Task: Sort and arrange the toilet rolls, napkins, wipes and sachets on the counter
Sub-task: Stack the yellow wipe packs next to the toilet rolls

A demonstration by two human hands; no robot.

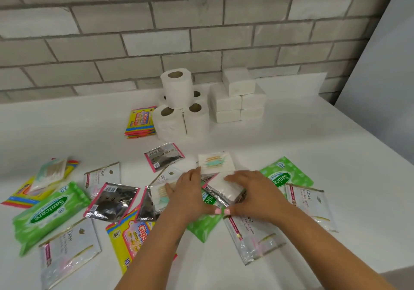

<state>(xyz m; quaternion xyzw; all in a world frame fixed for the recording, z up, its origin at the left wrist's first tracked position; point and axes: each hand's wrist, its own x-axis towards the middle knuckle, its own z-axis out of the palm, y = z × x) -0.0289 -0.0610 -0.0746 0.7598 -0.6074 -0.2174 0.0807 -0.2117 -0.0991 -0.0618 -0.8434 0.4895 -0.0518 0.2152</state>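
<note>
Both hands meet at the middle of the white counter [313,146]. My right hand [253,193] curls round a small white napkin pack [226,187] lying over a silver sachet. My left hand [190,192] lies flat beside it, covering another pack with a printed design [160,194]. A third printed napkin pack [216,162] sits just beyond the fingers. Toilet rolls [179,106] are stacked at the back, with white napkin bricks [238,98] piled to their right.
Green Sanicare wipes packs [49,213] [285,175], Dove sachets [69,247] [310,202], silver sachets [112,200] [164,154] and yellow Giggles packs [132,238] lie scattered across the front. A tidy Giggles stack [140,121] sits left of the rolls. A brick wall backs the counter.
</note>
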